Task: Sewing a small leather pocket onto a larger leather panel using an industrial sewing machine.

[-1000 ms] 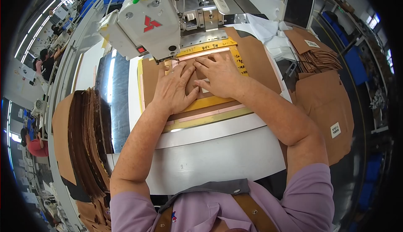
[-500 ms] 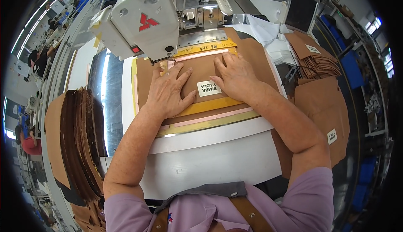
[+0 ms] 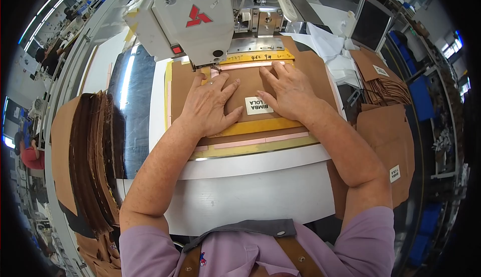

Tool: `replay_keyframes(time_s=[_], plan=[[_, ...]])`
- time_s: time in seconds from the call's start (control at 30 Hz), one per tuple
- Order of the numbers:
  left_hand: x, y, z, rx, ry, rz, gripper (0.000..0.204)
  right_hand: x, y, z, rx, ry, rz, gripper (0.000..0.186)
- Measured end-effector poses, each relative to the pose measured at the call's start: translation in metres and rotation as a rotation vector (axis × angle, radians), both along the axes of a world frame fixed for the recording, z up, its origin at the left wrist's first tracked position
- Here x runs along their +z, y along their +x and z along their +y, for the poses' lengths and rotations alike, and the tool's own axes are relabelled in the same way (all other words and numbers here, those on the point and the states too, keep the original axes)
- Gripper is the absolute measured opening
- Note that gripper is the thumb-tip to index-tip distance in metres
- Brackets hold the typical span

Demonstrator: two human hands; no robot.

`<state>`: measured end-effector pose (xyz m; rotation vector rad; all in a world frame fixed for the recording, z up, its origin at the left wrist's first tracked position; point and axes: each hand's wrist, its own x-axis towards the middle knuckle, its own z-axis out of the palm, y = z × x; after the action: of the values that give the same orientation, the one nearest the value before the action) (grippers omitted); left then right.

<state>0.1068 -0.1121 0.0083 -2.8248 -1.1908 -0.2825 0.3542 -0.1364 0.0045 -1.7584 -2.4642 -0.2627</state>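
Observation:
A brown fabric piece [image 3: 245, 89] with a small white label [image 3: 258, 105] lies flat on a yellow template [image 3: 250, 126] in front of a white sewing machine [image 3: 195, 11]. My left hand [image 3: 208, 105] presses flat on the fabric to the left of the label, fingers spread. Flat on the fabric to the right of the label rests my right hand [image 3: 288, 91], its fingertips near the machine's foot. Neither hand grips anything.
A stack of brown fabric pieces [image 3: 90, 156] stands on edge at the left. More brown pieces [image 3: 386, 121] lie at the right, near a dark screen [image 3: 371, 24]. The white table edge [image 3: 250, 197] runs in front of me. Other people work at far left.
Both hands have slid apart on the fabric, uncovering the white label between them. The view has tilted so the machine looms larger.

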Motion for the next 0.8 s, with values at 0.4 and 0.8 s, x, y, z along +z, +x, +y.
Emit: replay_keyframes(time_s=[0.4, 0.8], plan=[[-0.004, -0.012, 0.004, -0.003, 0.076, 0.007, 0.062, -0.001, -0.01, 0.002, 0.014, 0.011, 0.019, 0.064], [0.001, -0.036, 0.008, 0.031, 0.08, 0.043, 0.06, 0.0, -0.034, 0.005, 0.015, -0.015, -0.011, 0.067]])
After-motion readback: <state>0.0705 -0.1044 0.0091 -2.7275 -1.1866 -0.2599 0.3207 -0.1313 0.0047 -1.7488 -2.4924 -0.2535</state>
